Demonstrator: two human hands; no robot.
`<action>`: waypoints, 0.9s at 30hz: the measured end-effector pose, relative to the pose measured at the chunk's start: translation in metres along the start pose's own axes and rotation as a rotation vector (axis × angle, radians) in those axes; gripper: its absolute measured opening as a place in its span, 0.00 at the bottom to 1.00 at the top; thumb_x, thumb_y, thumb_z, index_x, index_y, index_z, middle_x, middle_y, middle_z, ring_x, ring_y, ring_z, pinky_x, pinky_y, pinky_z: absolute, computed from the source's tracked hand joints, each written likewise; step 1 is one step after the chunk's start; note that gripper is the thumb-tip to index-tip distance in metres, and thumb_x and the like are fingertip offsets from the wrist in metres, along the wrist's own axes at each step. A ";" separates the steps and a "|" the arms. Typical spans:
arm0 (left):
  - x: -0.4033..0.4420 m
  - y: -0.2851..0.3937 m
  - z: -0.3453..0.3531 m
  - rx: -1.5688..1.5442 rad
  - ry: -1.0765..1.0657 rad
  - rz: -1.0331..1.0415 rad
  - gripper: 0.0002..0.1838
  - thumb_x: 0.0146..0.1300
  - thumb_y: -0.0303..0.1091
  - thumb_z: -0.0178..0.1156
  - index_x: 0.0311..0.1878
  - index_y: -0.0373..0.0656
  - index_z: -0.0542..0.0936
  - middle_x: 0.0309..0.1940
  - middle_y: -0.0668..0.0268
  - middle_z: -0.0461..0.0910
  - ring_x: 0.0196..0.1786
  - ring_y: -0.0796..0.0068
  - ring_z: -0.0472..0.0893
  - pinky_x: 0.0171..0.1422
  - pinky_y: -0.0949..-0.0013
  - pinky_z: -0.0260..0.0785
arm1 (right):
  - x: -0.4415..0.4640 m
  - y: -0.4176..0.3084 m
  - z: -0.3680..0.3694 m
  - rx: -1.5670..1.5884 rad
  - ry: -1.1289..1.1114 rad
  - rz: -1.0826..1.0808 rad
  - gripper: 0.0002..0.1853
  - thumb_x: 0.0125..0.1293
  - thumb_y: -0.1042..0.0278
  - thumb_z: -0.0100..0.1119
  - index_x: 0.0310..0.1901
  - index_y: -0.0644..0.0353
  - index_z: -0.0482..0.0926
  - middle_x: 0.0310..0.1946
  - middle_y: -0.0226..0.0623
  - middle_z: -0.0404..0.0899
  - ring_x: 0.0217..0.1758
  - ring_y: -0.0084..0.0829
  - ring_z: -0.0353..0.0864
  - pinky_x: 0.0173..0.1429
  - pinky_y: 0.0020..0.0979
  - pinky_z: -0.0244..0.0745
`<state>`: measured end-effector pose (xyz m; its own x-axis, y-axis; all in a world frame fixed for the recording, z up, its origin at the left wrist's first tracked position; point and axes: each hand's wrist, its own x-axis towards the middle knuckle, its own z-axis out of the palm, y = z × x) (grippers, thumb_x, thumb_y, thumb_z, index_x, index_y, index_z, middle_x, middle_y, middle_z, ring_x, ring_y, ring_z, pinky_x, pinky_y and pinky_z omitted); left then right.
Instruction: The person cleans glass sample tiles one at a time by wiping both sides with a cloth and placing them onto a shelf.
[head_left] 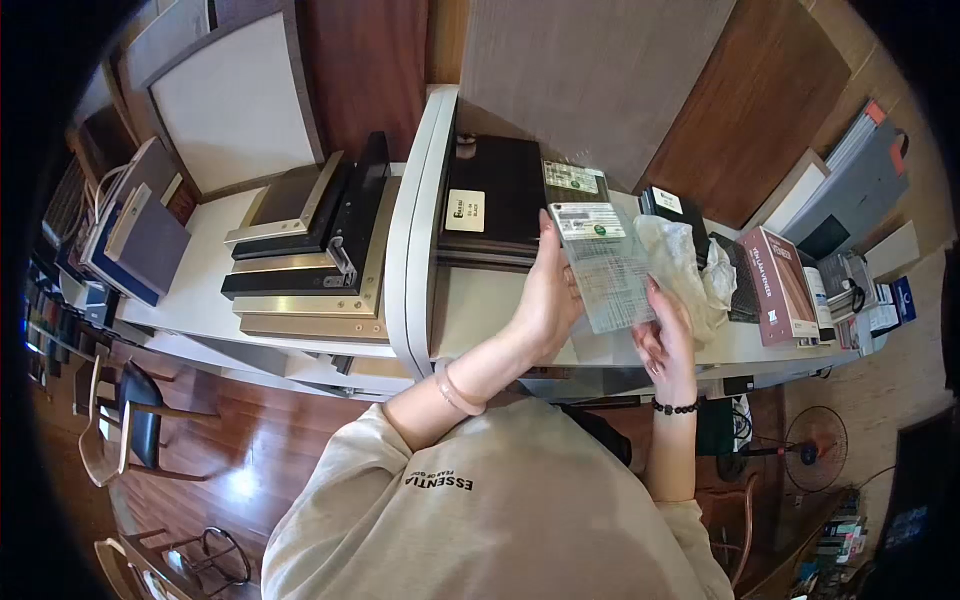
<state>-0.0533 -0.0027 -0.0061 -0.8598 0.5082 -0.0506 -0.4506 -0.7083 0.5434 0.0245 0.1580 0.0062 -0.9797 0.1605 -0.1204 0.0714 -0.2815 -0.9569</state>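
A clear, finely patterned glass sample panel is held tilted between my two hands above the shelf. A white printed label with a green round mark covers its upper end. My left hand grips the panel's left edge, thumb at the upper corner and fingers behind it. My right hand pinches the lower right corner, its other fingers curled. Behind the panel lies a stack of dark sample boards with a pale label. A second labelled sample rests at their right. Crumpled translucent plastic wrapping lies beside my right hand.
Metal-edged sample frames are stacked left of a white upright divider. A reddish veneer box stands at the right. Large boards lean along the back. A fan and a chair stand lower down.
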 end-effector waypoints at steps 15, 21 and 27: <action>-0.021 -0.038 -0.021 1.504 -0.052 0.669 0.44 0.64 0.36 0.58 0.71 0.20 0.43 0.70 0.25 0.44 0.74 0.33 0.49 0.78 0.53 0.46 | 0.078 0.018 -0.007 -0.126 0.076 -0.054 0.24 0.71 0.56 0.56 0.64 0.58 0.68 0.25 0.30 0.76 0.17 0.12 0.67 0.16 0.14 0.54; -0.010 -0.037 -0.020 1.629 0.034 0.637 0.45 0.63 0.36 0.58 0.69 0.17 0.43 0.69 0.26 0.46 0.74 0.30 0.46 0.78 0.51 0.44 | 0.086 0.019 -0.012 -0.191 -0.034 -0.112 0.37 0.67 0.66 0.62 0.73 0.57 0.55 0.30 0.32 0.81 0.23 0.15 0.75 0.19 0.17 0.66; -0.010 -0.037 -0.014 1.562 0.073 0.539 0.46 0.62 0.36 0.58 0.69 0.16 0.42 0.69 0.25 0.46 0.74 0.28 0.45 0.78 0.50 0.43 | 0.090 0.014 -0.017 -0.462 -0.122 -0.179 0.41 0.61 0.69 0.68 0.72 0.63 0.56 0.35 0.36 0.84 0.28 0.15 0.79 0.24 0.17 0.71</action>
<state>-0.0313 0.0120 -0.0376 -0.8564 0.3283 0.3985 0.5065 0.3840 0.7720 -0.0600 0.1851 -0.0223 -0.9969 0.0488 0.0618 -0.0513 0.1921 -0.9800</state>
